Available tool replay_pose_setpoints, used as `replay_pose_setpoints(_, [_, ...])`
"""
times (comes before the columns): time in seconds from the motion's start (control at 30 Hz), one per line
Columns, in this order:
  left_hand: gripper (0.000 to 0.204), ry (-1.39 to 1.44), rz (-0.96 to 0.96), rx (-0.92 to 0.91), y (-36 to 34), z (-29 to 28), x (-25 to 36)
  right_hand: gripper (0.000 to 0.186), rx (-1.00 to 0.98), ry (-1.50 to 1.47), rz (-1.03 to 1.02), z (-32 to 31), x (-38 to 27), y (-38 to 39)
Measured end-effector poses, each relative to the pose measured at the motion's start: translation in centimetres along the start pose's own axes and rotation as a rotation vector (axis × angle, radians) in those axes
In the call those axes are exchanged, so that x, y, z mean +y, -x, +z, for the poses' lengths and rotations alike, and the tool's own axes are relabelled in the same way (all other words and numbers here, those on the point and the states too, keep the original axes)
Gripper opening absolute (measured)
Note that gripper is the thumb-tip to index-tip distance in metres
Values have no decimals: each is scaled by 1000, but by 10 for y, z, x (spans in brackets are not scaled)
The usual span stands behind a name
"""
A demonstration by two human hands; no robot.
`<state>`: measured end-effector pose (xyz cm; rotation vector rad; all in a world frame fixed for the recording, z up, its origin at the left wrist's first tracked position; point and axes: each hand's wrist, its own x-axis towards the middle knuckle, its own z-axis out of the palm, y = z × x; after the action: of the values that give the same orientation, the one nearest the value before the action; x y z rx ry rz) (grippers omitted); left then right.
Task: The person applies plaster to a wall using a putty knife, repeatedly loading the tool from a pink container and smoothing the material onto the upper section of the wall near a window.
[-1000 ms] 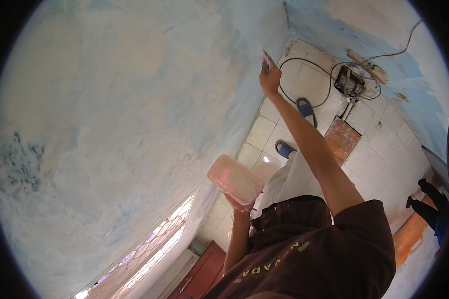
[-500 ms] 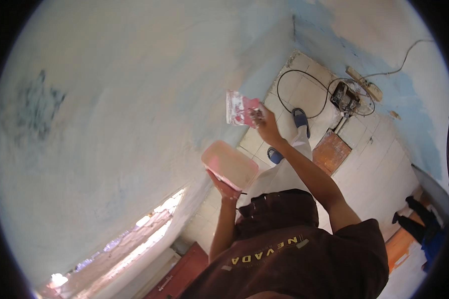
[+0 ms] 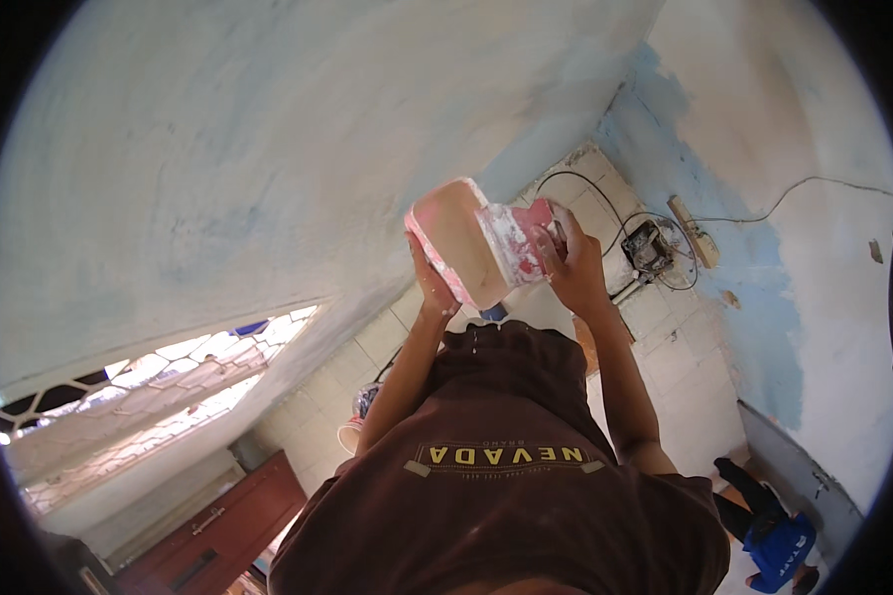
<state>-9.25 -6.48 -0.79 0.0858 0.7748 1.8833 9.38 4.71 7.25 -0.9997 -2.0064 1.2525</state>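
Note:
My left hand (image 3: 430, 283) is closed round the side of a shallow pink plastic tub (image 3: 437, 194), smeared white at its edges. A smooth beige paste, which looks like filler, covers the inside of the tub. In my right hand (image 3: 577, 263) is a red, flat, wide-bladed putty spreader (image 3: 514, 243) crusted with white paste. Its blade lies against the tub's right edge. Both hands are raised in front of my chest, close to the patchy blue and white wall (image 3: 268, 169).
A black cable loops over the tiled floor (image 3: 700, 342) beside a dark, dirty box (image 3: 648, 246) near the corner. At lower left are a grilled window (image 3: 159, 372) and a red cabinet (image 3: 218, 521). Another person in blue (image 3: 779, 545) is at lower right.
My right hand has brought the spreader from beside the wall to the tub's edge. The tub has risen and tilted, and my view has turned, showing more of the window.

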Motion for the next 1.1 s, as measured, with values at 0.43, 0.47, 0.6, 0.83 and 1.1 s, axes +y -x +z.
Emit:
replay_pose_setpoints(0.43, [78, 176, 175, -38, 11, 14, 2, 30, -6, 462, -354, 64, -59, -10])
replay_pose_setpoints(0.47, [78, 167, 181, -3, 9, 13, -1, 30, -36, 505, -425, 74, -49, -8])
replay_pose_setpoints(0.6, [79, 204, 179, 27, 14, 10, -1, 37, -197, 467, -278, 77, -61, -12])
replay_pose_setpoints(0.83, [80, 250, 204, -9, 15, -1, 2, 29, -187, 572, -398, 83, -60, -16])
replay_pose_setpoints(1.1, [82, 241, 151, -18, 20, -13, 5, 38, -176, 492, -335, 85, -64, -17])
